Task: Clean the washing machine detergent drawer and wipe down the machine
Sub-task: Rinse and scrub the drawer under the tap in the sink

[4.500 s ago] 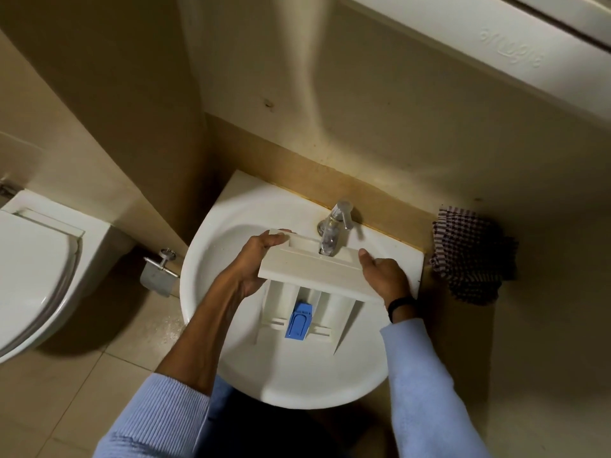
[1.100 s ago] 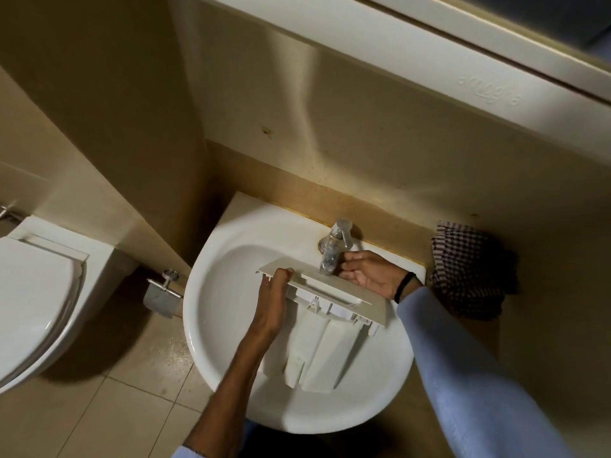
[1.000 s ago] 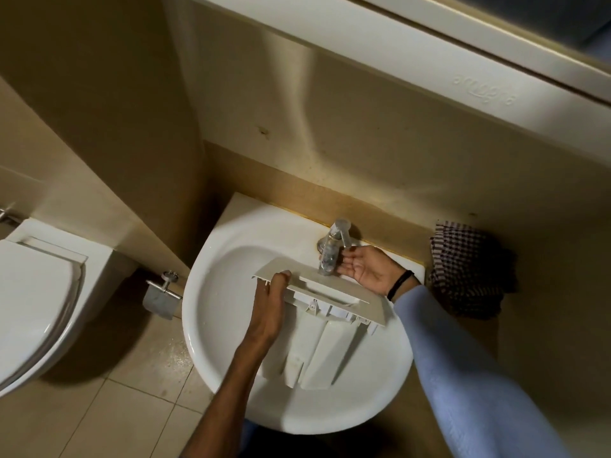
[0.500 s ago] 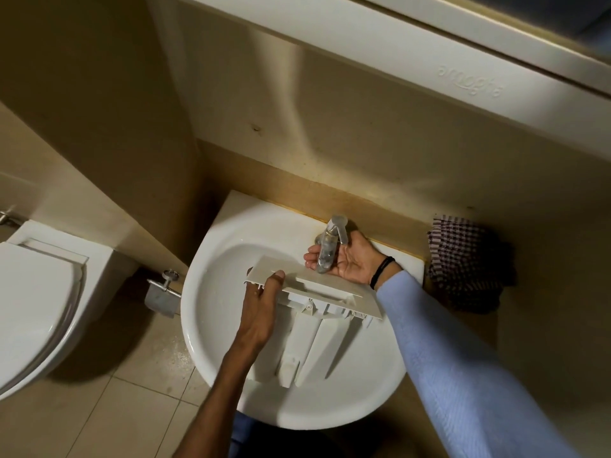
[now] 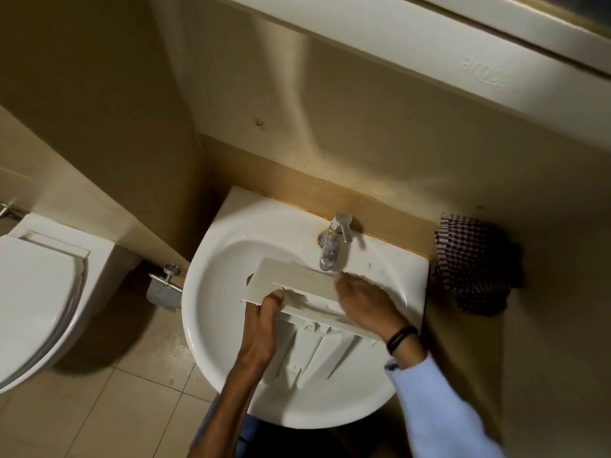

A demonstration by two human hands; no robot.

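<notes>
The white detergent drawer [image 5: 297, 280] lies underside up in the white sink [image 5: 211, 345], its front panel just under the chrome tap [image 5: 332, 242]. My left hand [image 5: 263, 322] grips the left end of the front panel, thumb on top. My right hand [image 5: 363, 304] rests flat on the right part of the panel, fingers stretched toward the tap and blurred by motion. The drawer's ribbed underside [image 5: 317, 355] shows between my wrists. No water stream is discernible.
A checked cloth [image 5: 472, 266] hangs on the wall right of the sink. A toilet [image 5: 36, 292] stands at the left, with a metal fitting [image 5: 163, 285] on the wall between it and the sink. A white cabinet edge [image 5: 429, 44] overhangs above.
The drawer has been turned underside up since the earliest frame. My right hand has left the tap and come down onto the front panel. My left hand keeps its hold.
</notes>
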